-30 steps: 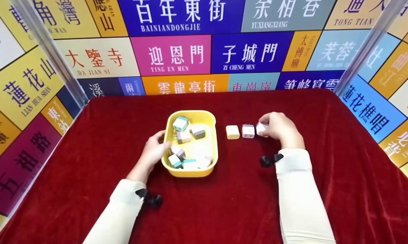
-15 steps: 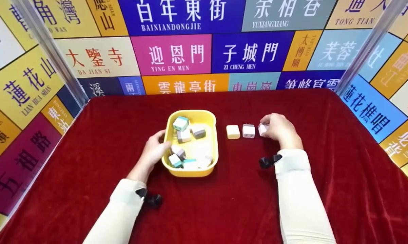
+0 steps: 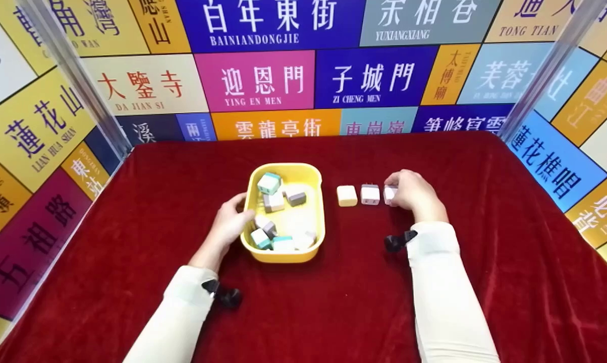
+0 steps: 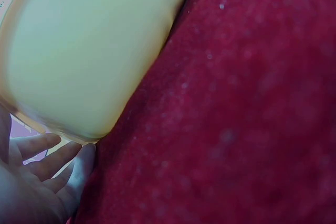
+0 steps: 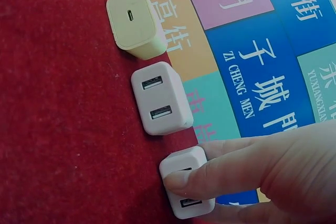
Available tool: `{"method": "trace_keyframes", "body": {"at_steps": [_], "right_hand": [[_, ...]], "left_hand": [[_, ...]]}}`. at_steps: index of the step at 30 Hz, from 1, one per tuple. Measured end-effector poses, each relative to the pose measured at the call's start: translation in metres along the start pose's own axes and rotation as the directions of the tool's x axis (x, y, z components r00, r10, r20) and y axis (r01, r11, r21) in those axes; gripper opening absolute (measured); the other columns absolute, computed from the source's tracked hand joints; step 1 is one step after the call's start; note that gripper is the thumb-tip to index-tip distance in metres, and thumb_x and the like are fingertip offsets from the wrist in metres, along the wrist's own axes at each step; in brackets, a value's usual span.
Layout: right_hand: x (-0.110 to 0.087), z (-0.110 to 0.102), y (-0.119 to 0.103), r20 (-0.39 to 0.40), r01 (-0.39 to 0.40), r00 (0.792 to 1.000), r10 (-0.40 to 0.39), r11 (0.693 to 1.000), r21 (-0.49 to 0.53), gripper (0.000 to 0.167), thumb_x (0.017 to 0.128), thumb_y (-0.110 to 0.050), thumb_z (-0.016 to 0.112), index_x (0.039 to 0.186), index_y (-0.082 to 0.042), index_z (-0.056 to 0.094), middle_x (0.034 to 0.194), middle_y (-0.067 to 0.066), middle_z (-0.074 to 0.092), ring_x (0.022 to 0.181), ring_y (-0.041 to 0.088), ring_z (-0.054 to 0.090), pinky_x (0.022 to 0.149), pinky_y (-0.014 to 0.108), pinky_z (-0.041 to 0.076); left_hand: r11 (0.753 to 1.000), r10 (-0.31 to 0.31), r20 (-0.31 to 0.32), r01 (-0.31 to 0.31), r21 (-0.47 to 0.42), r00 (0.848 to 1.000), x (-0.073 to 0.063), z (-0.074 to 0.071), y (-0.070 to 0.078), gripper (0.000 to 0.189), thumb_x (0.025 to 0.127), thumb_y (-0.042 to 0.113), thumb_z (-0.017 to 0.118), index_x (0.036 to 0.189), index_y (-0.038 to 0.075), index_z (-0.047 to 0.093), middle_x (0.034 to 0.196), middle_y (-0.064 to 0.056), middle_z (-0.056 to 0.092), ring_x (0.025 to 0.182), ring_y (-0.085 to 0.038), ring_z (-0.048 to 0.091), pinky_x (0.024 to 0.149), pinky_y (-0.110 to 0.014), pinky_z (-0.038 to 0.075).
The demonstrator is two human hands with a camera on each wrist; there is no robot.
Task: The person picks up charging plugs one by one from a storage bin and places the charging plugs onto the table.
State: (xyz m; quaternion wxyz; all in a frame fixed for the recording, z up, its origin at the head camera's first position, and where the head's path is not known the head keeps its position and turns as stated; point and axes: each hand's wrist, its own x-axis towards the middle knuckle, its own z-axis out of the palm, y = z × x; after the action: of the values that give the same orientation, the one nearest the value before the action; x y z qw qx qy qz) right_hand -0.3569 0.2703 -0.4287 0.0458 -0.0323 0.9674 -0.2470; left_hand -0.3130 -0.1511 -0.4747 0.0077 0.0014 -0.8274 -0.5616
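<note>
Three charger plugs stand in a row on the red cloth: a cream one, a white one with two USB ports, and a third white one. My right hand pinches the third plug, a finger lying across its port face. My left hand rests against the left wall of a yellow tub, fingers fairly straight. Several white, teal and grey plugs lie in the tub.
The red cloth covers the whole table. Colourful sign panels wall in the back and both sides, with clear posts at the back corners. A small black clip sits at each wrist of my cream sleeves.
The right hand has set the third plug down closer to the white two-port plug, and its fingers have shifted slightly on it. The left hand and tub have stayed put.
</note>
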Motion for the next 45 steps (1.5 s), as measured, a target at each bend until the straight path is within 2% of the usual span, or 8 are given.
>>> {"method": "trace_keyframes", "body": {"at_steps": [13, 21, 27, 31, 38, 45], "right_hand": [[-0.002, -0.004, -0.002, 0.019, -0.012, 1.000, 0.012, 0.999, 0.043, 0.053, 0.083, -0.004, 0.082, 0.135, 0.000, 0.069, 0.136, 0.025, 0.061, 0.115, 0.039, 0.053, 0.103, 0.054, 0.046], [-0.004, -0.011, -0.009, 0.020, 0.002, 1.000, -0.002, 0.999, 0.033, 0.054, 0.083, -0.003, 0.082, 0.135, 0.000, 0.069, 0.136, 0.025, 0.066, 0.121, 0.039, 0.058, 0.107, 0.055, 0.046], [-0.008, -0.021, -0.021, 0.014, 0.015, 1.000, -0.015, 0.999, 0.032, 0.048, 0.090, -0.004, 0.075, 0.137, 0.000, 0.068, 0.132, 0.025, 0.066, 0.121, 0.039, 0.059, 0.106, 0.056, 0.047], [-0.012, -0.026, -0.030, -0.003, 0.045, 0.999, -0.045, 0.999, 0.028, 0.044, 0.092, -0.006, 0.075, 0.135, -0.001, 0.068, 0.130, 0.025, 0.067, 0.119, 0.040, 0.060, 0.104, 0.056, 0.047], [-0.017, -0.029, -0.051, -0.016, 0.104, 0.994, -0.104, 0.994, 0.028, 0.046, 0.090, -0.007, 0.080, 0.134, -0.001, 0.070, 0.127, 0.023, 0.069, 0.118, 0.039, 0.063, 0.104, 0.055, 0.049], [-0.021, -0.026, -0.075, -0.027, 0.208, 0.978, -0.208, 0.978, -0.025, 0.042, 0.091, -0.011, 0.080, 0.132, -0.004, 0.073, 0.122, 0.019, 0.070, 0.116, 0.036, 0.064, 0.103, 0.053, 0.050]], "left_hand": [[1.000, 0.003, -0.003, -0.003, -0.002, 1.000, 0.000, 0.000, -0.001, 0.061, 0.088, 0.004, 0.059, 0.149, 0.000, 0.059, 0.123, -0.020, 0.069, 0.109, -0.027, 0.061, 0.091, -0.031, 0.052], [1.000, -0.005, -0.001, 0.005, -0.005, 1.000, -0.001, 0.000, 0.000, 0.061, 0.088, 0.004, 0.059, 0.149, 0.001, 0.059, 0.123, -0.021, 0.068, 0.109, -0.027, 0.061, 0.091, -0.032, 0.052], [1.000, -0.004, 0.001, 0.004, -0.006, 1.000, -0.001, 0.000, 0.000, 0.061, 0.088, 0.004, 0.059, 0.149, 0.000, 0.059, 0.124, -0.022, 0.068, 0.110, -0.028, 0.061, 0.093, -0.033, 0.051], [1.000, -0.006, 0.001, 0.006, -0.004, 1.000, -0.001, 0.000, 0.000, 0.061, 0.088, 0.004, 0.059, 0.149, 0.000, 0.059, 0.125, -0.022, 0.068, 0.110, -0.028, 0.061, 0.094, -0.034, 0.051], [1.000, -0.008, 0.005, 0.008, -0.006, 1.000, 0.000, -0.001, -0.001, 0.061, 0.089, 0.004, 0.058, 0.150, 0.000, 0.058, 0.127, -0.022, 0.068, 0.111, -0.028, 0.061, 0.094, -0.033, 0.051], [1.000, -0.015, 0.007, 0.015, -0.012, 1.000, -0.001, -0.001, 0.000, 0.060, 0.090, 0.004, 0.058, 0.150, 0.001, 0.058, 0.127, -0.022, 0.068, 0.111, -0.028, 0.061, 0.092, -0.032, 0.051]]}}
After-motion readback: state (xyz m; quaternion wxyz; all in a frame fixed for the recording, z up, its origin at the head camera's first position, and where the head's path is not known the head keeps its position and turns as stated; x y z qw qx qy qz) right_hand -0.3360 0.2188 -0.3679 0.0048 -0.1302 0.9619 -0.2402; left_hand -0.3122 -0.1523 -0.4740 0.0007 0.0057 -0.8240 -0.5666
